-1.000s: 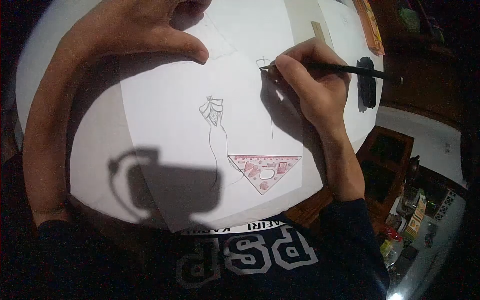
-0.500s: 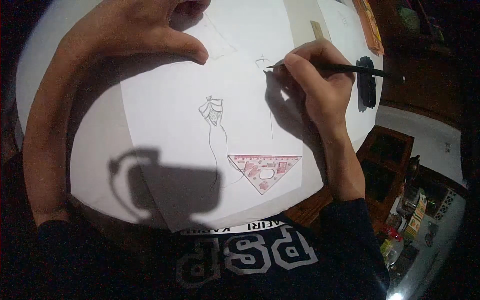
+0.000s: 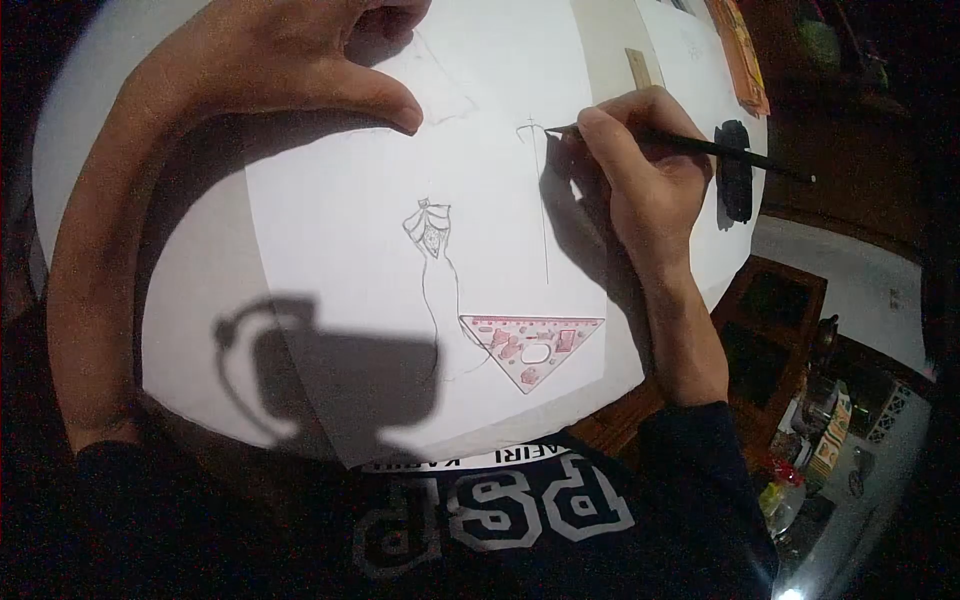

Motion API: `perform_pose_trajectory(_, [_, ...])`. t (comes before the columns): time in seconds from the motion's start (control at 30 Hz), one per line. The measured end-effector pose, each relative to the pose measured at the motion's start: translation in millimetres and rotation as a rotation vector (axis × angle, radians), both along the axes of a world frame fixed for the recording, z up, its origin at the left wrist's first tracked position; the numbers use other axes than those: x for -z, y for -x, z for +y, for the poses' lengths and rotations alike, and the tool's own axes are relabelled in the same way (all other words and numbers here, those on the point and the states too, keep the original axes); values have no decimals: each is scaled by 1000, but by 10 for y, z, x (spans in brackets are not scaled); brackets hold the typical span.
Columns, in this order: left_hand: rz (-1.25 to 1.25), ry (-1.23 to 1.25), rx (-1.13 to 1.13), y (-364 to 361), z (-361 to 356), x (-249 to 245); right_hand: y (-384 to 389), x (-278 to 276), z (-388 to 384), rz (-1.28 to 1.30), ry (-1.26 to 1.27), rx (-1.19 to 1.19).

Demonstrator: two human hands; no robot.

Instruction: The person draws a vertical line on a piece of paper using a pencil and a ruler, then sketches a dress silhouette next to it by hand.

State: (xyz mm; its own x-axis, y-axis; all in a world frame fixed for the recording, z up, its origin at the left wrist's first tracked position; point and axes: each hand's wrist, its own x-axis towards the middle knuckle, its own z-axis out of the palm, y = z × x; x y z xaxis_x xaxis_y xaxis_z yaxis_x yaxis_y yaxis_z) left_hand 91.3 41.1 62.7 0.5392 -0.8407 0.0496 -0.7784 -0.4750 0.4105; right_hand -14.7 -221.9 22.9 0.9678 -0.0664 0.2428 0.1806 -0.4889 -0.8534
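Observation:
My right hand (image 3: pixel 655 185) grips a black pencil (image 3: pixel 700 145), its tip at the small sketch in the upper right of a white paper sheet (image 3: pixel 370 215). That sketch is a small curved top with a long vertical line under it. My left hand (image 3: pixel 300 60) rests at the sheet's upper left, thumb stretched out and apart from the fingers, partly cut off by the frame's top. Between the hands and lower down is a pencil-drawn dress (image 3: pixel 432 235). A pink patterned triangle ruler (image 3: pixel 500 325) lies on the paper, its point towards me.
Right of my right hand lies a dark oblong object (image 3: pixel 735 175). An orange packet (image 3: pixel 738 60) sits at the table's far right edge, and a ruler-like strip (image 3: pixel 637 68) lies above my hand. A mug-shaped shadow falls across the table's near left. Cluttered items (image 3: pixel 830 430) stand beyond the right edge.
The pencil tip has moved slightly right along the small sketch's top. The paper, drawings and triangle ruler appear slightly lower in view. My left hand stays almost still.

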Motion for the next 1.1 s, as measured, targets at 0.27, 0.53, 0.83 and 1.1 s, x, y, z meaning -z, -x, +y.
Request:
perform_pose_trajectory(0.27, [-53,91,56,-52,37,103,-3,4,-34,-1,173,-67])
perform_pose_trajectory(0.53, [-38,63,57,-30,38,57,-13,10,1,-15,61,-16])
perform_pose_trajectory(0.83, [-56,29,8,21,4,27,-15,2,0,-6,79,4])
perform_pose_trajectory(1.1, [-8,28,73,-119,43,97,-17,-16,13,29,-3,9])
